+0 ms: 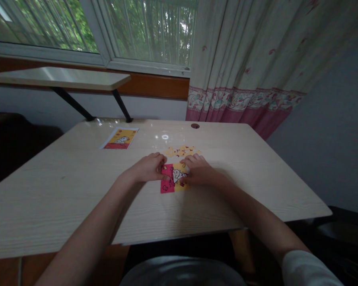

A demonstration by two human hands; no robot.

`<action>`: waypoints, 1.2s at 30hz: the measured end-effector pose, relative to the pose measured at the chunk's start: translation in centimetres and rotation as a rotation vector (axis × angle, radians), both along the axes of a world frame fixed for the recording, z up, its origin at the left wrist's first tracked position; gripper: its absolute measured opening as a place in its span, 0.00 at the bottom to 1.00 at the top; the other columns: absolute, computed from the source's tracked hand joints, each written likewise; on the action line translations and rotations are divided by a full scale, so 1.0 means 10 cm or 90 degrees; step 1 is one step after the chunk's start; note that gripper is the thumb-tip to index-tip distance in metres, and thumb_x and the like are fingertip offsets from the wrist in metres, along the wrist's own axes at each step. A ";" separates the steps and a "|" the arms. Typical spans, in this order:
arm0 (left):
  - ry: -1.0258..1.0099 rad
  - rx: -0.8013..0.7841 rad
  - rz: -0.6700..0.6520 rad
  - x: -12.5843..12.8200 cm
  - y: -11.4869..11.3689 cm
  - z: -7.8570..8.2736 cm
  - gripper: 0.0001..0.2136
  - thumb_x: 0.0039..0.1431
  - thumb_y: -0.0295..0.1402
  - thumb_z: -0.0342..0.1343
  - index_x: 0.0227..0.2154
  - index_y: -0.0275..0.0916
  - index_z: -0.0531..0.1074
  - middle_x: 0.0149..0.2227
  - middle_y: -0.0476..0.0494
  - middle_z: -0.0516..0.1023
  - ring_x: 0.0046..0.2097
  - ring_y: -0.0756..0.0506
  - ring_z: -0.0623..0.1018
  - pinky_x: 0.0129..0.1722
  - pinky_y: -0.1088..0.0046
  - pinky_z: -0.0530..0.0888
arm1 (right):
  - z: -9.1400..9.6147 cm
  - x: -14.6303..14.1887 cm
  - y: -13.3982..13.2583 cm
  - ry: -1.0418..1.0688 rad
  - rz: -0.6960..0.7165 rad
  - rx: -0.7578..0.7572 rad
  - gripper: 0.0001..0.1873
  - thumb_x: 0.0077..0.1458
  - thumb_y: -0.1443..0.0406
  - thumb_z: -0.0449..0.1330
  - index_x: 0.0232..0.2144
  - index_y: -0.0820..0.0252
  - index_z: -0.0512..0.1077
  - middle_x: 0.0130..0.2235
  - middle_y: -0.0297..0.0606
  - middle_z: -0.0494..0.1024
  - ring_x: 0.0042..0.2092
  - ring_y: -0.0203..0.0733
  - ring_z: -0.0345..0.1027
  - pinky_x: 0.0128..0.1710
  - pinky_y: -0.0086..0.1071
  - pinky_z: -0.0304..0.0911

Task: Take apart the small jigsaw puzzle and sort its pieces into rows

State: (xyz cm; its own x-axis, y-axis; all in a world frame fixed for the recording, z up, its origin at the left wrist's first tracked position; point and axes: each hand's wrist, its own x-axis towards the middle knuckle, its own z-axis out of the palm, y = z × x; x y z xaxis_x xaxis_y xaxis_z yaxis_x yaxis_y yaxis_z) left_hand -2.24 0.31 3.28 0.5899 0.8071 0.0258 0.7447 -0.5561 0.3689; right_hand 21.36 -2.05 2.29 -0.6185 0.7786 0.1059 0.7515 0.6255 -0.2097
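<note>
A small red-and-yellow jigsaw puzzle (pixel 167 187) with a white cartoon animal lies flat on the desk in front of me. My left hand (pixel 151 167) is at its upper left edge, with curled fingers at the far corner and the thumb on the red part. Across from it, my right hand (pixel 200 170) grips the right side, its thumb over the yellow part and its fingers near the far edge. That hand hides part of the right side. Just beyond both hands lie several loose yellow puzzle pieces (pixel 181 151) in a cluster.
A printed picture (pixel 120 139) in the same colours lies at the back left of the wooden desk (pixel 77 190). A raised shelf (pixel 77 77) on black legs stands behind it. A round cable hole (pixel 195 126) is near the back edge, by the curtain (pixel 241 79).
</note>
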 end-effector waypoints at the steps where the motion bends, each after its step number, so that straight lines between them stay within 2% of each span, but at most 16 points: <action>1: -0.003 0.001 -0.007 0.01 0.00 -0.01 0.22 0.38 0.48 0.61 0.33 0.37 0.69 0.32 0.44 0.68 0.35 0.43 0.69 0.34 0.69 0.65 | 0.01 0.02 0.01 -0.001 -0.004 -0.006 0.35 0.44 0.46 0.60 0.47 0.63 0.66 0.46 0.47 0.69 0.47 0.51 0.58 0.47 0.42 0.53; 7: -0.066 -0.012 -0.055 0.07 0.00 -0.06 0.20 0.38 0.47 0.61 0.30 0.37 0.68 0.30 0.45 0.68 0.35 0.43 0.67 0.35 0.69 0.64 | -0.04 0.08 0.06 0.061 -0.039 -0.084 0.31 0.36 0.51 0.67 0.39 0.61 0.65 0.41 0.43 0.68 0.43 0.46 0.59 0.41 0.36 0.56; 10: -0.081 -0.025 -0.061 0.09 -0.02 -0.05 0.18 0.39 0.45 0.61 0.30 0.38 0.68 0.29 0.46 0.68 0.35 0.44 0.67 0.36 0.69 0.63 | -0.08 0.07 0.08 0.122 -0.053 -0.147 0.23 0.42 0.57 0.65 0.39 0.60 0.64 0.39 0.40 0.69 0.41 0.43 0.61 0.38 0.33 0.57; 13: -0.095 -0.029 -0.052 0.11 -0.03 -0.04 0.19 0.38 0.44 0.62 0.32 0.38 0.68 0.29 0.47 0.68 0.34 0.44 0.67 0.36 0.69 0.63 | -0.13 0.05 0.10 0.169 -0.040 -0.185 0.18 0.48 0.63 0.61 0.42 0.59 0.65 0.41 0.39 0.71 0.43 0.41 0.63 0.41 0.34 0.58; 17: -0.099 -0.039 -0.043 0.12 -0.03 -0.04 0.18 0.37 0.44 0.62 0.30 0.39 0.69 0.28 0.47 0.68 0.34 0.44 0.67 0.35 0.69 0.63 | -0.17 0.04 0.13 0.165 -0.004 -0.174 0.20 0.50 0.65 0.61 0.46 0.60 0.66 0.48 0.43 0.71 0.50 0.44 0.62 0.50 0.38 0.55; 20: -0.087 -0.048 -0.018 0.13 -0.03 -0.05 0.19 0.35 0.45 0.63 0.28 0.39 0.69 0.27 0.47 0.68 0.34 0.43 0.67 0.35 0.69 0.62 | -0.17 0.04 0.14 0.146 0.012 -0.173 0.19 0.51 0.65 0.60 0.47 0.61 0.67 0.49 0.45 0.71 0.52 0.44 0.61 0.52 0.39 0.54; 23: -0.076 -0.057 -0.003 0.14 -0.03 -0.07 0.19 0.34 0.46 0.63 0.28 0.39 0.68 0.27 0.46 0.68 0.35 0.42 0.67 0.35 0.69 0.62 | -0.14 0.04 0.13 0.138 0.005 -0.187 0.19 0.50 0.65 0.60 0.47 0.61 0.67 0.48 0.45 0.70 0.51 0.44 0.61 0.51 0.39 0.55; 28: -0.066 -0.055 -0.030 0.15 -0.04 -0.09 0.20 0.36 0.46 0.62 0.29 0.38 0.68 0.27 0.46 0.68 0.35 0.42 0.67 0.34 0.71 0.61 | -0.08 0.04 0.12 0.121 -0.021 -0.227 0.21 0.47 0.64 0.62 0.45 0.61 0.66 0.44 0.43 0.70 0.47 0.44 0.61 0.46 0.37 0.58; 36: -0.077 -0.095 -0.083 0.20 -0.05 -0.04 0.16 0.40 0.42 0.61 0.28 0.36 0.68 0.28 0.47 0.67 0.32 0.46 0.67 0.33 0.71 0.62 | -0.11 0.05 0.11 0.196 -0.004 -0.244 0.18 0.44 0.67 0.62 0.39 0.59 0.63 0.39 0.37 0.69 0.40 0.39 0.61 0.39 0.32 0.58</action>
